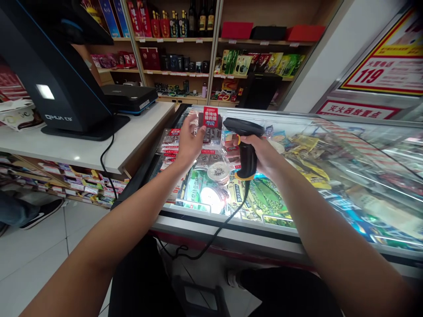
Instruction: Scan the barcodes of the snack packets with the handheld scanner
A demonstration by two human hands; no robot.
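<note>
My right hand [259, 149] is wrapped round the grip of a black barcode scanner [248, 154] with yellow trim. Its head points left, and a black cord hangs from the base of the handle. In my left hand [192, 140], a clear snack packet [210, 119] with a red label is pinched between thumb and fingers, just left of the scanner head. More clear packets with red labels [171, 140] lie under and beside my left hand on the glass top of a freezer [185, 215]. Through the glass show ice cream tubs [218, 172] and green packs [269, 193].
On the left, a white counter [145, 130] carries a black register stand [69, 88] and a black flat-topped device [130, 97]. The scanner cord [211, 240] droops over the freezer's front edge. Shelves [181, 42] stand behind. A person's shoe [42, 213] shows at far left.
</note>
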